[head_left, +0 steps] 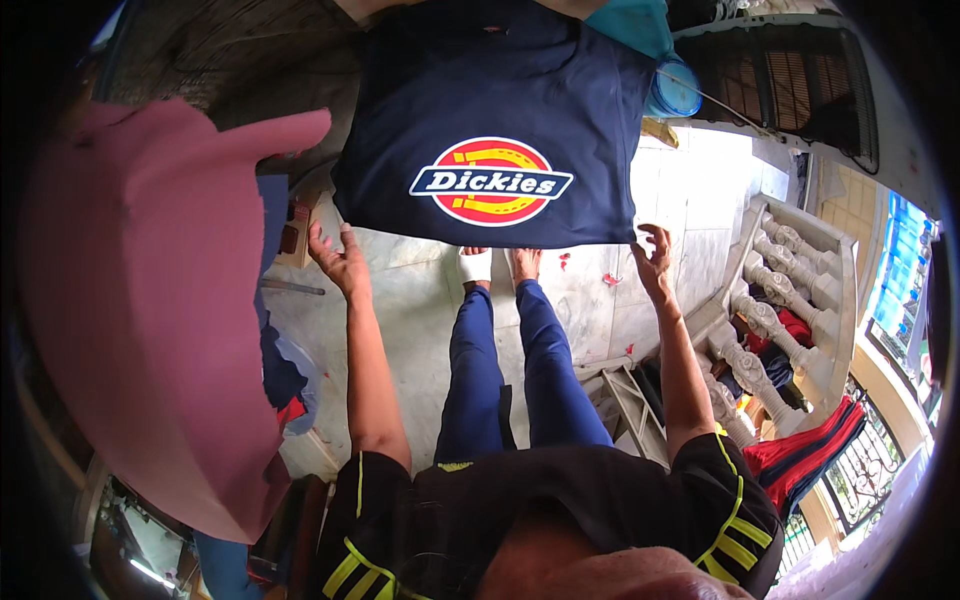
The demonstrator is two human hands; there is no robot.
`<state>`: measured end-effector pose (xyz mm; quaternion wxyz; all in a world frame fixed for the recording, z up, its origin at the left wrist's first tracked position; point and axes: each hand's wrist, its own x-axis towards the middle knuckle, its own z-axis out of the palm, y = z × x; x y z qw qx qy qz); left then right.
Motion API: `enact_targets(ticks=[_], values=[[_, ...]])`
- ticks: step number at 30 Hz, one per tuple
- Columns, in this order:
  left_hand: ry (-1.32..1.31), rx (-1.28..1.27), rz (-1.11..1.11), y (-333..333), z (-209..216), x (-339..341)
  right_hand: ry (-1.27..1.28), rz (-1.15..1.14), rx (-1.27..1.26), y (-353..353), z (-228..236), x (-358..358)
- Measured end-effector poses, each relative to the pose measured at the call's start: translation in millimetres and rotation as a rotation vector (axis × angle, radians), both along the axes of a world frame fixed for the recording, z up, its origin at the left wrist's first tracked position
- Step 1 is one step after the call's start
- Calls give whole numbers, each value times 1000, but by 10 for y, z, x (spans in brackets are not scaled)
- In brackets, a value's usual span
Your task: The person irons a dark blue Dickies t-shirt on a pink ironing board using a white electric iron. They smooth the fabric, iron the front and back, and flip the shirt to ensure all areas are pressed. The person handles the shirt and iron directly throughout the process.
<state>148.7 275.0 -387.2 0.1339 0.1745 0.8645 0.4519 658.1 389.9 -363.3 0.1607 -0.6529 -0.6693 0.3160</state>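
Note:
A dark navy cloth piece (pixel 480 90) is spread out in front of me, its near edge roughly level. An oval red, yellow and white emblem sits on its lower half. By the near left corner of the cloth is my left hand (pixel 343 262), open, palm up, with its fingers apart. My right hand (pixel 654 262) is at the near right corner, thumb and curved fingers apart and very close to the cloth or touching it. Neither hand shows a firm grip. What lies beneath the cloth is mostly hidden.
A large mauve sheet of fabric (pixel 160 300) hangs at the left. Blue containers (pixel 675 88) stand at the far right. White balusters (pixel 765 310) with red and dark clothes (pixel 808 450) are on the right. Small red scraps (pixel 610 280) lie on the pale tiled floor (pixel 400 310).

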Motion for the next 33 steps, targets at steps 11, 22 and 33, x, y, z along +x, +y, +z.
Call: enact_targets(ticks=[11, 22, 33], values=[[385, -215, -1072, 670, 314, 1896, -197, 401, 467, 2294, -169, -1833], [273, -213, -1065, 168, 368, 2388, -109, 670, 563, 1865, 206, -2711], [26, -83, -877, -600, 481, 2724, -322, 1125, 437, 1775, -215, -3986]])
